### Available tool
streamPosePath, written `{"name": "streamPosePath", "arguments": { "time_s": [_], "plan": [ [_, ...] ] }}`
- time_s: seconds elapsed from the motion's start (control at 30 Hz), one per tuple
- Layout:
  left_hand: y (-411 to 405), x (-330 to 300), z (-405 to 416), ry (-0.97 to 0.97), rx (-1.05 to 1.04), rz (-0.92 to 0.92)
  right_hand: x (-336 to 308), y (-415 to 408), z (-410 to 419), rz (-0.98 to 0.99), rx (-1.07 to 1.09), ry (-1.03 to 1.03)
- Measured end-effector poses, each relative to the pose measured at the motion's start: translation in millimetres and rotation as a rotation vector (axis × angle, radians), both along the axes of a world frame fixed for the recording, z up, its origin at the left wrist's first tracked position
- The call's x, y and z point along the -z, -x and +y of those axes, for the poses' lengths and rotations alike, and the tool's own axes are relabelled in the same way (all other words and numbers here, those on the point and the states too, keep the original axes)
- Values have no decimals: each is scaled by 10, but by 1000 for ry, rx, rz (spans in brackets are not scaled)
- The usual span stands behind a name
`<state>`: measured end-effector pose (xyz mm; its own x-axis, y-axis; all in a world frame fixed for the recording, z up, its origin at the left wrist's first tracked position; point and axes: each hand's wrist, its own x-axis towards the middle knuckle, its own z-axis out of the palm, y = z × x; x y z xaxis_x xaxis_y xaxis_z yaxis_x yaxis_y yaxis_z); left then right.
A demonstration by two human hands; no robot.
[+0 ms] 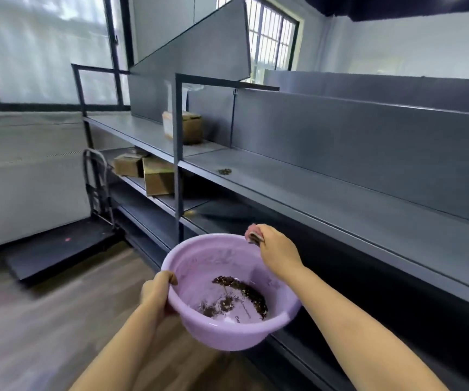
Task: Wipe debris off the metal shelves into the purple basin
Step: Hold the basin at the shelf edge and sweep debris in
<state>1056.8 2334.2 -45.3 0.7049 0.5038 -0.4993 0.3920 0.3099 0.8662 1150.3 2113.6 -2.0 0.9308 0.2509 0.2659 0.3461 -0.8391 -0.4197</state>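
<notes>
1. Holding the purple basin [199, 266] by its left rim, the left hand [155, 292] has its thumb over the edge and its fingers curled beneath, so this grip is clamped on the basin.
2. The right hand [277, 249] hangs over the basin's far right rim with its fingers closed round a small pinkish cloth [253, 234]; this grip is clamped on the cloth.
3. Dark brown debris [241, 294] lies in a curved streak and scattered clumps on the basin's bottom, which is tilted toward the camera.
4. The basin is in the air in front of the grey metal shelves [340, 198], below the level of the nearest long shelf and just beside its front edge.
5. A small pile of debris [224, 171] sits on that shelf, near the upright post [177, 153] and well apart from both hands.
6. Past the post, a cardboard box [189, 127] stands on the same shelf level, and two more boxes [146, 170] rest on the shelf below.
7. A dark platform trolley [67, 244] stands on the wooden floor [30, 320] at the shelves' far end.
</notes>
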Motion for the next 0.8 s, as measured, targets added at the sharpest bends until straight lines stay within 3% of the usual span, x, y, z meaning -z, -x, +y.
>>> {"name": "streamPosePath", "arguments": {
  "time_s": [0.4, 0.8],
  "plan": [
    [-1665, -18, 787, -14, -136, -22, -216, -1808, 977, -50, -117, -20],
    [-3245, 205, 1404, 42, 7, -12, -226, -3043, 1374, -37, -3, -75]
  ]
}}
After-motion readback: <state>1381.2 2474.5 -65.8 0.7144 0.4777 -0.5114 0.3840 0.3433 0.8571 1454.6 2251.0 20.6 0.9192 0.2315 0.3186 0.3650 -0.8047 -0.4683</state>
